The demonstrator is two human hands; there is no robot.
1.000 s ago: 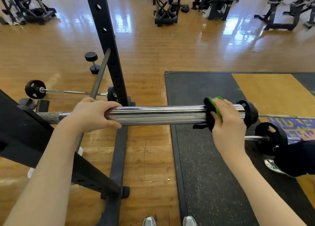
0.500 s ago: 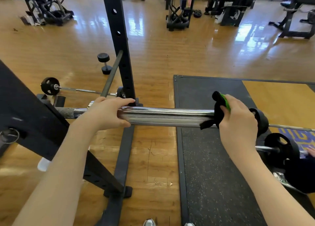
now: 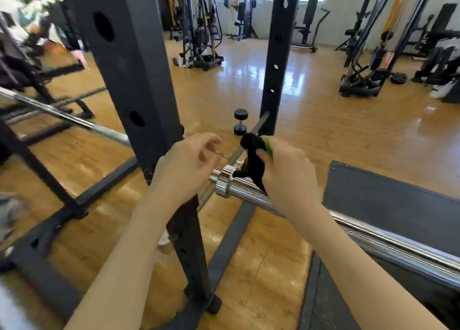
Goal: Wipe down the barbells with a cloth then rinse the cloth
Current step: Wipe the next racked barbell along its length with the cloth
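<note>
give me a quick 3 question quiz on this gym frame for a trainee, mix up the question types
1. True or false: the right hand grips the black and green cloth against the chrome barbell sleeve.
2. Multiple choice: the left hand is
A. gripping the sleeve
B. loosely curled, holding nothing that shows
C. holding the cloth
3. Fill in: the small black dumbbell stands on the wooden ____.

Key:
1. True
2. B
3. floor
</note>
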